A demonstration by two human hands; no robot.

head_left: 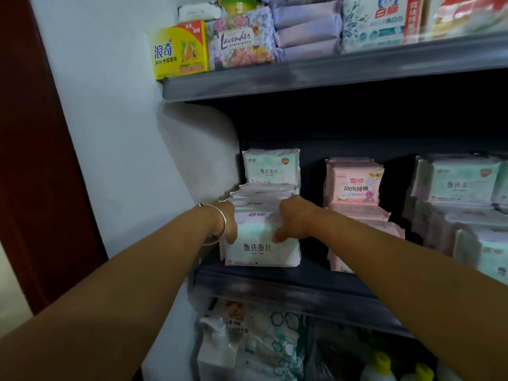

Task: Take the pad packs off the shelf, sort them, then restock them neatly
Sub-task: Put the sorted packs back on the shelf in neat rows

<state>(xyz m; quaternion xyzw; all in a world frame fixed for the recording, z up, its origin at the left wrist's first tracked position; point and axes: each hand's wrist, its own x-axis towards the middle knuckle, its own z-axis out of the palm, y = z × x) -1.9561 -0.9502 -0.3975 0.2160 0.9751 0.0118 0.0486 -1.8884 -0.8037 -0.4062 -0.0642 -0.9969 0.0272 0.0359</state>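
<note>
A row of white-and-mint pad packs [259, 248] stands at the left end of the dark middle shelf [277, 279]. My left hand [228, 224], with a silver bangle on the wrist, grips the row's left side. My right hand [294, 218] grips its right side, thumb on the front pack's face. One more mint pack [270, 166] stands upright behind the row. Pink pad packs [354, 185] stand just to the right, and more mint packs [464, 182] fill the shelf's right end.
The upper shelf [330, 75] holds a yellow soap box [178, 49], a lavender pack [239, 41] and purple packs [308, 28]. A white wall [115, 133] closes the left side. Below are bottles [217, 350] and wrapped goods.
</note>
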